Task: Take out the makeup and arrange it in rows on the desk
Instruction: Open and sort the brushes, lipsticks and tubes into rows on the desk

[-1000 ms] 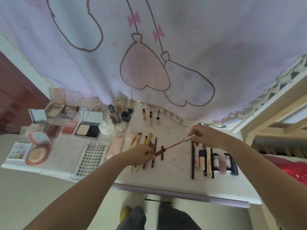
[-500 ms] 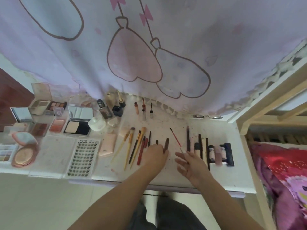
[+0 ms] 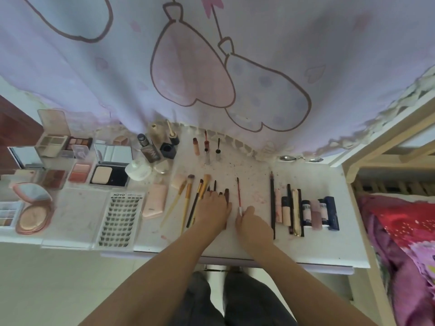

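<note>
- Makeup lies spread in rows across the white desk (image 3: 317, 243), which stands against a lilac curtain (image 3: 211, 67) printed with outlined cartoon shapes.
- A bed with a red and purple cover (image 3: 400, 243) sits to the right of the desk, behind a pale wooden frame (image 3: 367, 151).
- A clear false-lash tray (image 3: 120, 220) marked XOYO lies at the front left, beside a round pink compact (image 3: 34, 214) with its lid open.
- Behind these are open palettes, among them a black powder compact (image 3: 109, 176) with its mirror up and a blush palette (image 3: 80, 172).
- A pink tube (image 3: 155, 201) lies just right of the lash tray.
- A brown foundation bottle (image 3: 149, 150) stands near the curtain, close to a black square bottle (image 3: 168, 150).
- The left hand (image 3: 213, 210) rests palm down over the near ends of a fan of brushes (image 3: 188, 196) and dark pencils; its fingers are spread and relaxed, gripping nothing.
- The right hand (image 3: 253, 223) pinches the white near end of a thin red lip brush (image 3: 238, 192), which lies on the desk pointing toward the curtain, alone between the brush group and the right-hand row.
- That right row holds a long black pencil (image 3: 272, 203), slim tubes and several dark blue lipsticks (image 3: 332, 214) side by side, touching.
- Three small wands (image 3: 206, 147) lie near the curtain edge.
</note>
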Motion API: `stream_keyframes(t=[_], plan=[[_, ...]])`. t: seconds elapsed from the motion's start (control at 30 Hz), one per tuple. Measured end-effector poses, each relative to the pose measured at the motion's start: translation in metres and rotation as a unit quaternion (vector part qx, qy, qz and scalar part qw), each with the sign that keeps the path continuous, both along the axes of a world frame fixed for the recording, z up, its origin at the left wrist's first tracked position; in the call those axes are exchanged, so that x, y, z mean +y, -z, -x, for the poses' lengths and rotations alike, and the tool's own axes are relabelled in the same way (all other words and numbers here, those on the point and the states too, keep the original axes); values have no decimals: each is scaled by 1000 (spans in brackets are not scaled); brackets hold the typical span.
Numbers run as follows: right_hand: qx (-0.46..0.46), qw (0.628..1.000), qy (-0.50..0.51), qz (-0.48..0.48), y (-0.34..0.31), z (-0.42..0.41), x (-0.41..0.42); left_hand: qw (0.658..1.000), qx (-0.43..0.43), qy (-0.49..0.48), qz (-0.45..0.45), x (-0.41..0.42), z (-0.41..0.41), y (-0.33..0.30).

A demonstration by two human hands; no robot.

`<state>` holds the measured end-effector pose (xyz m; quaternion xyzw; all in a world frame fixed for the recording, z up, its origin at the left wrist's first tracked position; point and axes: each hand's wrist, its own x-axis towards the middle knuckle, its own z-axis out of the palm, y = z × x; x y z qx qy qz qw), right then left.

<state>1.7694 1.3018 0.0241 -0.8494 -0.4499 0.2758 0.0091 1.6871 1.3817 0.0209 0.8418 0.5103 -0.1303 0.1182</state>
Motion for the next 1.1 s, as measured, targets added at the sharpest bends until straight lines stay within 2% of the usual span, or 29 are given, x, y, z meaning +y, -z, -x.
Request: stream_keyframes(t=[0.17, 0.37, 0.5, 0.6, 0.7, 0.83, 1.0, 1.1], plan=[[10, 999, -45, 0, -1, -3, 2, 1000, -17, 4, 0, 1, 4, 1], [-49, 996, -52, -56, -26, -58, 18, 996, -86, 24, -19, 1, -15, -13], [-94, 995, -28, -22, -37, -119, 50, 991, -117, 63, 2, -16, -64, -23], [-110, 993, -37, 29, -25, -128, 71, 993, -81, 76, 31, -22, -89, -17], [-85, 996, -22, 30, -13, -123, 79, 996, -57, 53, 47, -20, -94, -10], [-64, 998, -18, -7, -8, -115, 77, 996, -70, 28, 57, -16, -88, -9], [76, 991, 24, -109, -35, -104, 75, 993, -103, -15, 60, -9, -72, -25], [163, 975, 57, -139, -49, -106, 74, 976, -179, -32, 116, -4, -57, -38]])
